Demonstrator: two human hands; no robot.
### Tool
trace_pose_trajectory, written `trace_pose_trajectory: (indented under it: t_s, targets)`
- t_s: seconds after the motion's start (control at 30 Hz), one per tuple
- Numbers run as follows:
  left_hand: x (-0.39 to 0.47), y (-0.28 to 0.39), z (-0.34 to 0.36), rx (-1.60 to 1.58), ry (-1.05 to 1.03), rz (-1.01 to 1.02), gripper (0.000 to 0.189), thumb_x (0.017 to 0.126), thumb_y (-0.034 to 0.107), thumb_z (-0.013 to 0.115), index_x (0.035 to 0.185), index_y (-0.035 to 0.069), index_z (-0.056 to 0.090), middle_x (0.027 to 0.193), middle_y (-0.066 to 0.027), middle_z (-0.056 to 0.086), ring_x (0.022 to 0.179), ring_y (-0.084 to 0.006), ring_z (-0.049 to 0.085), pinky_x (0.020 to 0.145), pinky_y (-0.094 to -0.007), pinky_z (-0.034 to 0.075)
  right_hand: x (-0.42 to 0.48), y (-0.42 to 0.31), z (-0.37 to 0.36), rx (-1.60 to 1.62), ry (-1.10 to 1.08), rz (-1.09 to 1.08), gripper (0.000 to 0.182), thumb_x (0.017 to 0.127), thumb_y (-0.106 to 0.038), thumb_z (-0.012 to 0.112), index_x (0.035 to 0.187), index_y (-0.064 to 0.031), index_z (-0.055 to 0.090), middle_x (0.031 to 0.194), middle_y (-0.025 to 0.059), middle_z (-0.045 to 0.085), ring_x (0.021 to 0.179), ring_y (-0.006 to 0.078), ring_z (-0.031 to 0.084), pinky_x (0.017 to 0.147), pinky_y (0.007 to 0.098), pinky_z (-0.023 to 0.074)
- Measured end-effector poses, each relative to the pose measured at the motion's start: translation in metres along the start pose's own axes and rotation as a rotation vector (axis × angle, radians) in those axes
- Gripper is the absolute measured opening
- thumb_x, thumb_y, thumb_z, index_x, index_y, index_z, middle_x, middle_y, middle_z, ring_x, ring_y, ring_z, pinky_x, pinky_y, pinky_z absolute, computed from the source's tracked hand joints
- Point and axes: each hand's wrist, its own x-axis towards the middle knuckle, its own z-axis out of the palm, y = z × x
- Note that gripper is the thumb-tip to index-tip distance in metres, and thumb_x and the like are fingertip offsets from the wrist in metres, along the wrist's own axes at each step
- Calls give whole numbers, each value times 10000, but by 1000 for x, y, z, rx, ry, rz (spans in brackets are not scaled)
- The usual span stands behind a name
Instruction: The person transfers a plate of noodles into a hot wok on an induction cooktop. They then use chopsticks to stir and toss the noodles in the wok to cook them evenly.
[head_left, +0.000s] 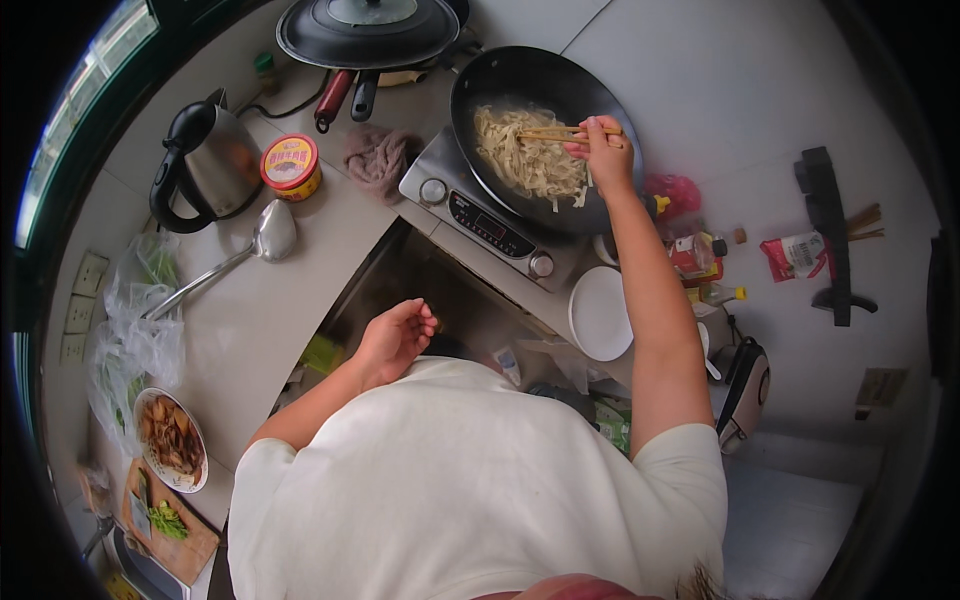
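Note:
A pair of wooden chopsticks (551, 135) is held in my right hand (606, 154), their tips in the flat noodles (525, 161). The noodles lie in a black wok (517, 71) on a steel-fronted induction cooker (487, 225). Near my body, below the counter's edge, my left hand (397, 337) is held with loosely curled fingers and nothing visible in it. A white plate (601, 313) sits beside the cooker, partly behind my right forearm. Left of the cooker lies a crumpled brown cloth (379, 161).
On the left counter are an electric kettle (217, 161), a round red-and-yellow tub (291, 166), a steel ladle (275, 231), plastic bags (146, 315), a bowl of cooked food (171, 441) and a cutting board (180, 544). A lidded pan (367, 34) stands behind; bottles (694, 253) stand right.

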Motion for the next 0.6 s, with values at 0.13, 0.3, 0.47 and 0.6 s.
trace_pose_trajectory:
  t_s: [0.13,0.3,0.47,0.6]
  targets:
    - [4,4,2,24,-18,-11,187,909,214,514,781,85,559,761,-27,573,714,-117,515,666,-239,419,-5,27,-34,-251,-10,-50,175,920,-176,523,892,-29,614,762,77,652,600,137,653,534,253,527]
    - [7,6,3,37,-30,-27,186,911,217,512,786,87,560,764,-25,574,715,-117,516,664,-238,418,-22,18,-77,-337,-2,45,168,912,-162,524,921,-23,618,791,92,655,616,140,652,530,251,520]
    - [9,7,3,47,-13,-44,185,914,216,508,793,86,559,769,-27,572,716,-119,514,661,-240,417,-25,-25,-82,-221,57,35,183,922,-169,520,949,-8,603,766,97,645,616,150,654,532,251,522]
    - [9,7,5,55,-13,-62,187,916,215,504,792,86,558,773,-30,572,717,-120,514,658,-239,415,-30,-22,-40,-250,-17,16,181,925,-164,524,938,0,598,733,88,639,601,147,650,533,247,524]
